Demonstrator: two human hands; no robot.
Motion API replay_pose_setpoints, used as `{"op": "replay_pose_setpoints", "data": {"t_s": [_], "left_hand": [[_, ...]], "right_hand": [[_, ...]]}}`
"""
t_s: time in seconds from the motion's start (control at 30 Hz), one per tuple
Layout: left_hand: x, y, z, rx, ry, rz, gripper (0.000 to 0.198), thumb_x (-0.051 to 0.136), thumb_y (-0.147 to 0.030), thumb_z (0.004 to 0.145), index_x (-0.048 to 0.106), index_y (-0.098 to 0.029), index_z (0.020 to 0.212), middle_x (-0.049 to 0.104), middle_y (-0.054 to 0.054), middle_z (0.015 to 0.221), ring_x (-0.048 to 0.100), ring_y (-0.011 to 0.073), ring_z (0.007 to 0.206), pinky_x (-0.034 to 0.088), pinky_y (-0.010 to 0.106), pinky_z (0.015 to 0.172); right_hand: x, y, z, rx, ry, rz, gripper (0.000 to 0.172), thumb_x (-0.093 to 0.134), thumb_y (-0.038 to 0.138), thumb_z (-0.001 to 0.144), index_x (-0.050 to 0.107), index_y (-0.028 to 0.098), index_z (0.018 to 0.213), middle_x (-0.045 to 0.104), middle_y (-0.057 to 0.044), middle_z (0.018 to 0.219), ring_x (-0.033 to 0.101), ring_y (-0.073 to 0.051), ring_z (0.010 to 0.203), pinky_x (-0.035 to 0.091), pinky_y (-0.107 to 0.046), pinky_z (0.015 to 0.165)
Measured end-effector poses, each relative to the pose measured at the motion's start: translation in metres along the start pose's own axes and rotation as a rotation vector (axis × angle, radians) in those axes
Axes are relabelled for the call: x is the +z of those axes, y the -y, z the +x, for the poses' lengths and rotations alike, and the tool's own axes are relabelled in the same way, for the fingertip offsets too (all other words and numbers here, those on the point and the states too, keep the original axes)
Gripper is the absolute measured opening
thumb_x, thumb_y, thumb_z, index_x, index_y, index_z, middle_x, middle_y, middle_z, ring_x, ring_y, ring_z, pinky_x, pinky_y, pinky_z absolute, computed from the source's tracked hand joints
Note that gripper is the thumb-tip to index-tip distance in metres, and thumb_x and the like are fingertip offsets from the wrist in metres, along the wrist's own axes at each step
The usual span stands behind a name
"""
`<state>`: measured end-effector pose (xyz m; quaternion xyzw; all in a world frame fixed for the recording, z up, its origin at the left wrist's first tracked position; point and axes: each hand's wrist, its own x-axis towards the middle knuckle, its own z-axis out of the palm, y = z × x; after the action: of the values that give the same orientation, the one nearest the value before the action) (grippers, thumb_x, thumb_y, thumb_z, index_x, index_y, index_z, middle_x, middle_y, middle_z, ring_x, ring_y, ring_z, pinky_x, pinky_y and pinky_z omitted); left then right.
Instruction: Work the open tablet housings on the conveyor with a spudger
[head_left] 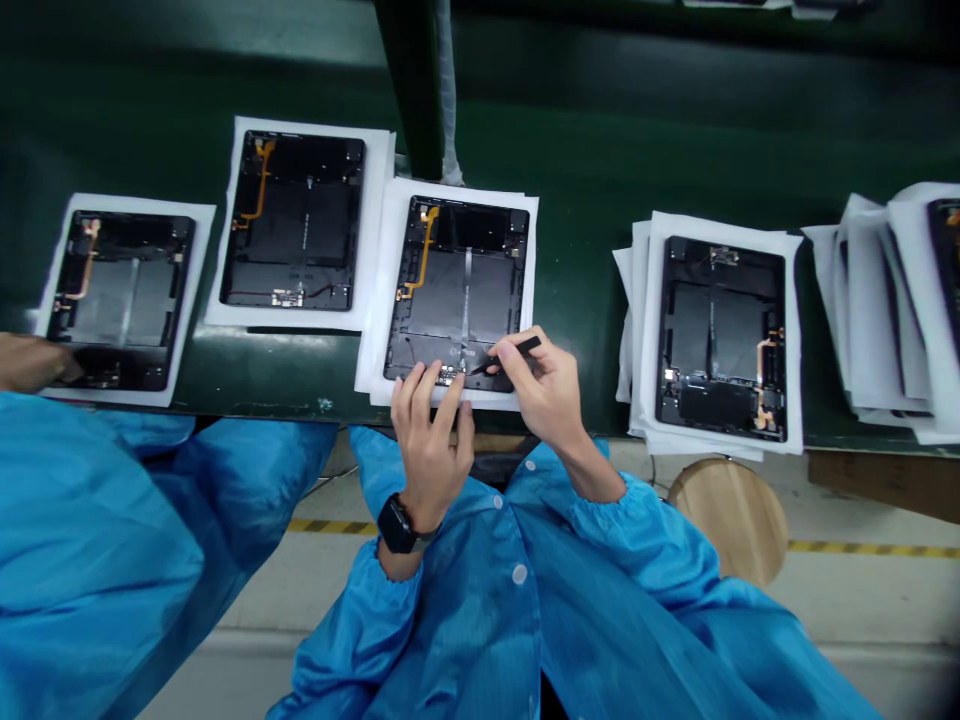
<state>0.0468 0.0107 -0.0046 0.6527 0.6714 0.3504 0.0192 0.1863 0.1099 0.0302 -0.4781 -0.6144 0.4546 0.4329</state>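
Note:
An opened tablet (442,325) with black batteries, an orange flex cable and a small circuit board (450,376) lies on white sheets in front of me. Over its near edge my left hand (431,440) is laid with fingers stretched and spread, the tips touching around the circuit board. My right hand (544,385) grips a slim black pointed tool (525,347) between thumb and fingers. Its tip points down and left at the tablet's near edge, just right of the board. Whether it is tweezers or a pry stick I cannot tell.
More opened tablets lie on white sheets: one at the back left (296,220), another on a stack at right (724,340). At far left a co-worker's hand (34,362) is over a further tablet (124,300). A green post (412,90) rises behind. A round wooden stool (731,520) stands below.

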Motion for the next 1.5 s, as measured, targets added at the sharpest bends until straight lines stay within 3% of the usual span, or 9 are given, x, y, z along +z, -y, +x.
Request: {"op": "replay_pose_setpoints", "data": {"t_s": [0.17,0.33,0.4,0.5,0.73,0.97,1.17,1.3,1.5], "left_hand": [[-0.003,-0.002,0.002,0.045,0.034,0.049,0.040,0.062,-0.016,0.102,0.066,-0.018,0.141,0.057,0.021,0.153,0.045,0.0372,0.152,0.036,0.063,0.126],[-0.010,-0.008,0.007,0.064,0.109,0.121,0.042,0.063,-0.017,0.102,0.068,-0.018,0.143,0.051,0.024,0.153,0.042,0.0410,0.151,0.037,0.066,0.124],[-0.012,-0.012,0.009,0.052,0.129,0.127,0.042,0.061,-0.018,0.102,0.067,-0.018,0.144,0.050,0.024,0.153,0.040,0.0418,0.152,0.036,0.067,0.125],[-0.012,-0.021,0.009,0.006,0.166,0.143,0.043,0.061,-0.021,0.103,0.066,-0.020,0.146,0.045,0.024,0.157,0.036,0.0443,0.154,0.032,0.071,0.125],[-0.007,-0.035,0.008,-0.051,0.178,0.156,0.048,0.062,-0.026,0.104,0.061,-0.020,0.151,0.033,0.026,0.166,0.023,0.0505,0.160,0.028,0.076,0.124],[-0.003,-0.031,0.002,-0.050,0.205,0.156,0.050,0.060,-0.026,0.104,0.058,-0.021,0.154,0.031,0.026,0.169,0.021,0.0497,0.162,0.027,0.075,0.126],[-0.004,-0.028,0.002,-0.033,0.191,0.153,0.050,0.059,-0.025,0.105,0.058,-0.021,0.155,0.032,0.025,0.171,0.021,0.0480,0.163,0.027,0.074,0.127],[-0.004,-0.027,0.002,-0.035,0.195,0.144,0.050,0.059,-0.025,0.105,0.058,-0.022,0.155,0.032,0.025,0.171,0.020,0.0470,0.164,0.027,0.073,0.127],[-0.003,-0.026,0.001,-0.025,0.195,0.127,0.051,0.060,-0.022,0.104,0.058,-0.022,0.155,0.032,0.026,0.170,0.020,0.0473,0.164,0.026,0.072,0.128]], "right_hand": [[-0.014,0.006,0.002,0.071,0.111,0.123,0.030,0.065,0.048,0.104,0.075,0.022,0.094,0.073,-0.001,0.077,0.069,-0.017,0.071,0.055,-0.034,0.071],[-0.030,0.008,0.010,0.042,0.162,0.142,0.023,0.071,0.041,0.102,0.072,0.021,0.090,0.073,-0.001,0.080,0.070,-0.016,0.075,0.056,-0.031,0.074],[-0.034,0.008,0.013,0.062,0.201,0.121,0.020,0.071,0.039,0.102,0.074,0.020,0.098,0.075,-0.003,0.086,0.073,-0.018,0.082,0.056,-0.032,0.078],[-0.036,0.010,0.015,0.129,0.271,0.118,0.022,0.071,0.037,0.101,0.073,0.019,0.111,0.077,-0.005,0.094,0.076,-0.020,0.088,0.056,-0.033,0.078],[-0.027,0.015,0.024,0.139,0.399,0.049,0.010,0.066,0.027,0.100,0.069,0.018,0.104,0.076,-0.003,0.084,0.075,-0.018,0.080,0.055,-0.030,0.073],[-0.022,0.014,0.025,0.103,0.407,-0.105,0.009,0.061,0.022,0.098,0.070,0.018,0.100,0.075,-0.003,0.088,0.070,-0.015,0.073,0.047,-0.028,0.064],[-0.021,0.013,0.024,0.115,0.395,-0.037,0.011,0.061,0.023,0.099,0.070,0.017,0.101,0.075,-0.004,0.089,0.070,-0.017,0.077,0.049,-0.029,0.067],[-0.021,0.012,0.024,0.086,0.392,-0.095,0.010,0.062,0.023,0.099,0.071,0.018,0.100,0.074,-0.003,0.089,0.062,-0.013,0.067,0.045,-0.029,0.064],[-0.022,0.012,0.024,0.133,0.399,-0.015,0.012,0.061,0.026,0.099,0.070,0.018,0.101,0.074,-0.004,0.088,0.068,-0.017,0.076,0.048,-0.029,0.068]]}}
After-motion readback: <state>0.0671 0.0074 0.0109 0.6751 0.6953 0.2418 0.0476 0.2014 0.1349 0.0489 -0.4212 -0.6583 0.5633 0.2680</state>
